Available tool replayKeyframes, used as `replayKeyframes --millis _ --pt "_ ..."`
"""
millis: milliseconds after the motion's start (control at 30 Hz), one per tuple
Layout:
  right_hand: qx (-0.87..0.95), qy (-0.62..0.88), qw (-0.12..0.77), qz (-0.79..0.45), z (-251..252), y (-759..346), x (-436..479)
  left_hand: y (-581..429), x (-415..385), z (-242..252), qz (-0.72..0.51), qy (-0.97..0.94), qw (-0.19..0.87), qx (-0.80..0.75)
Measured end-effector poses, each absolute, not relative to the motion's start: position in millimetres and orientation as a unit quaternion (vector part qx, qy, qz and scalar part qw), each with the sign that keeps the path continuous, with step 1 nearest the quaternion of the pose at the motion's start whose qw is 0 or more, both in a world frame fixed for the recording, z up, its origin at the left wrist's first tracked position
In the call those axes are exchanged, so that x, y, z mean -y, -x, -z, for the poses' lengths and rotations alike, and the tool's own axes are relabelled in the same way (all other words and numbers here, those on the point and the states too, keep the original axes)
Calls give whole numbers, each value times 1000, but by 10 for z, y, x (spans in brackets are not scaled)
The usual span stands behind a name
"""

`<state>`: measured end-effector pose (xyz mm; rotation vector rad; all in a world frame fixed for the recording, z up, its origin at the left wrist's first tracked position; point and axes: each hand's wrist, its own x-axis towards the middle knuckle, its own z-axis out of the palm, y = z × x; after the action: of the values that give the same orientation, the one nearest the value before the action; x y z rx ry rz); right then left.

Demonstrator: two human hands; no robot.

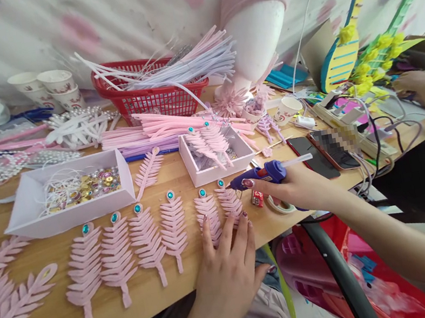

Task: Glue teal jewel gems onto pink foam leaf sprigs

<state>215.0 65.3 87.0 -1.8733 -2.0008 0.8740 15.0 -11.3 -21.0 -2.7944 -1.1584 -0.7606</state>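
Observation:
My right hand (297, 188) is closed round a blue hot glue gun (262, 173) with a pale glue stick poking out of its back. The gun's nozzle points left, close to the teal gem at the top of a pink feather-shaped piece (228, 200). My left hand (228, 263) lies with its fingers outstretched over the lower ends of that piece and its neighbour (206, 212). To the left, several similar pink feathers (121, 257), each topped with a teal gem, lie in a row. Half under my right hand are a tape roll (281, 206) and a small red item (257, 198).
Behind stand a white box of gems and beads (72, 216), a smaller box (218, 169) holding feathers, and a red basket (161, 102) of pipe cleaners. Phones (313, 155) and cables lie right, near another person's hand (408, 83). More feathers (13, 314) lie left.

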Motion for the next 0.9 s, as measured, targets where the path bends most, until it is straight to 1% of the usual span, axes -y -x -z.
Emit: replayKeyframes --millis 300,633,900 --pt "698 635 127 -307 -845 -2160 -644 -148 94 207 247 893 21 375" --pt "694 640 121 -307 -856 -2196 -670 -143 114 251 236 897 3 373" --pt "696 630 130 -318 -917 -2174 -661 -135 119 257 231 897 27 376"
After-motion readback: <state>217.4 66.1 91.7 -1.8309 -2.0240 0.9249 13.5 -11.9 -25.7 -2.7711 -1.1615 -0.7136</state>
